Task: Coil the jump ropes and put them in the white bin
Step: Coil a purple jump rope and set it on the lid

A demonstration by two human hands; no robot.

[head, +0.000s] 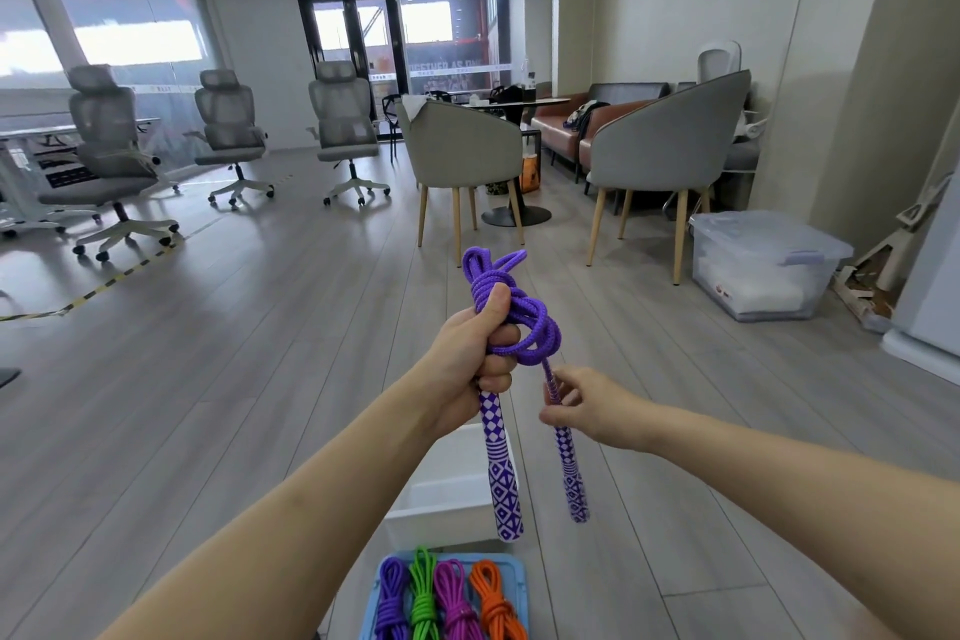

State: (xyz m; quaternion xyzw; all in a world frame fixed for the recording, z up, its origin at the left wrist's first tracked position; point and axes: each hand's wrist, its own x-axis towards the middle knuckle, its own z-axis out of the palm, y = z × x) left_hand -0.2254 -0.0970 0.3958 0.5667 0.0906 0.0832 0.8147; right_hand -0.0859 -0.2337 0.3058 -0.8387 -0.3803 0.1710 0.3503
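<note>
A purple jump rope point(511, 312) is bunched in loops at chest height. My left hand point(480, 346) grips the loops together with one purple-and-white patterned handle point(500, 468), which points down from the fist. My right hand point(582, 405) pinches the top of the second handle point(571, 473), which hangs beside the first. The white bin point(447, 489) stands on the floor below the handles, partly hidden by my left forearm. Its inside looks bare where visible.
A light blue tray point(517, 582) at the bottom edge holds several coiled ropes: purple, green, magenta and orange. A clear lidded storage box point(763, 265) sits on the floor at right. Grey armchairs, a round table and office chairs stand farther back.
</note>
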